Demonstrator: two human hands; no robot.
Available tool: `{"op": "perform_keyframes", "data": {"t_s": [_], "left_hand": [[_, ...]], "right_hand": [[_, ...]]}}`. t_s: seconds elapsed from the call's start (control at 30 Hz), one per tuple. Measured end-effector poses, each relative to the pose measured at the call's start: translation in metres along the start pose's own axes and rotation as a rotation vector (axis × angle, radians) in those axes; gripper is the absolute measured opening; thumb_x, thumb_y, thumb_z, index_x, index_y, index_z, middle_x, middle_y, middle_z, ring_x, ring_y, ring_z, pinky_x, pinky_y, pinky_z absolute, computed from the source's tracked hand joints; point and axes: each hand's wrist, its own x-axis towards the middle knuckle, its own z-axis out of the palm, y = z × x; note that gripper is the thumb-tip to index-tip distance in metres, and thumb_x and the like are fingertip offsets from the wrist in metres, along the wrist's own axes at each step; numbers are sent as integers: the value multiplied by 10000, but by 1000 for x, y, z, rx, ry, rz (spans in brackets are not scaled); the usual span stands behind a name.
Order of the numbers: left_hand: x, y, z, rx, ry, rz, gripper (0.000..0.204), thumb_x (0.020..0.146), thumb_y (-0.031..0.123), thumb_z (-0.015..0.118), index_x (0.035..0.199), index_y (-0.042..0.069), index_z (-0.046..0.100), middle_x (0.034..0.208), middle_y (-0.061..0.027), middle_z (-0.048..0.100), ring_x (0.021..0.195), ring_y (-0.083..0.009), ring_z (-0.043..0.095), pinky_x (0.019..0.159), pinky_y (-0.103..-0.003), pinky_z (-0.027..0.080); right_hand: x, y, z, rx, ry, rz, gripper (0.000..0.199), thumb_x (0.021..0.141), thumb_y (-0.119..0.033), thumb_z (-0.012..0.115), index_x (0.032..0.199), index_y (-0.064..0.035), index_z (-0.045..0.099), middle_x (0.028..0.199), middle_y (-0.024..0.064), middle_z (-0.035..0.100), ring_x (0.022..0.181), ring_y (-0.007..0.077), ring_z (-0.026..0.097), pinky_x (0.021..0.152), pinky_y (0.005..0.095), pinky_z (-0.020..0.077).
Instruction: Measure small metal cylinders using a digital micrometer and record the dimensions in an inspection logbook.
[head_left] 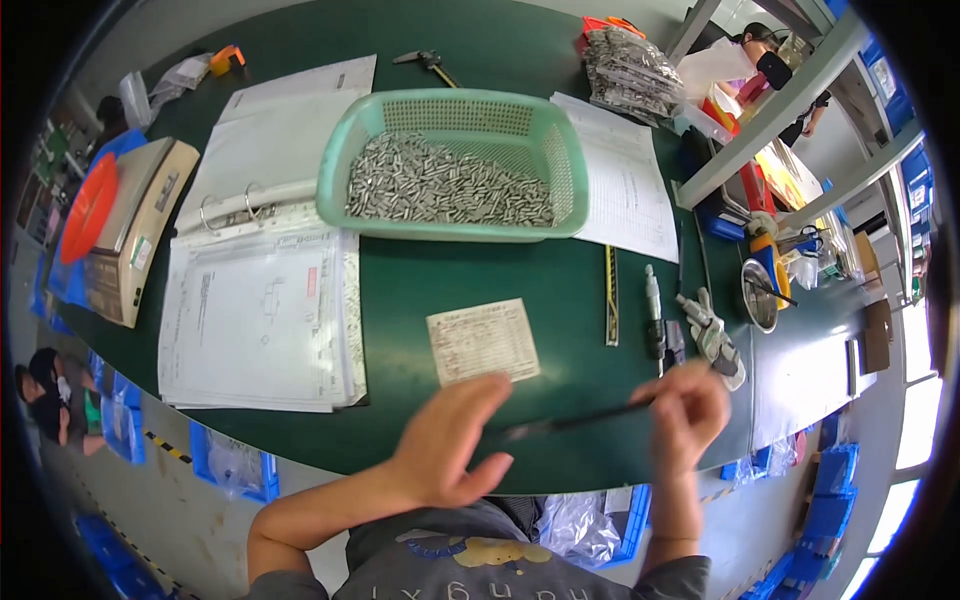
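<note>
My right hand (688,408) pinches a thin, stiff, light rod (575,420) by its right end; left hand (450,440) half-open, empty.

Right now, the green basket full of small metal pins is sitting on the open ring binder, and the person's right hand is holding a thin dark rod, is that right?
Not quite. The head view shows the green basket of metal pins resting on the dark green table, beside the open ring binder, not on it. The right hand does hold a thin dark rod.
</note>
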Motion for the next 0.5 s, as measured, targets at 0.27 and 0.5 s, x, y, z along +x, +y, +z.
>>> {"op": "perform_keyframes", "data": {"t_s": [0.27,0.5], "left_hand": [[-59,20,5,-80,-306,114,169,750,151,570,886,62,525,749,-55,547,540,-211,541,463,-327,436],[-68,20,2,-206,-446,59,133,800,206,535,852,84,521,629,-89,564,540,-255,572,447,-366,447]], "right_hand": [[-90,-10,61,166,-497,324,286,799,-277,521,846,2,561,613,74,527,576,170,536,524,290,434],[-77,-23,68,-49,-717,186,329,775,-210,414,892,30,607,662,132,580,564,235,560,534,313,443]]}}
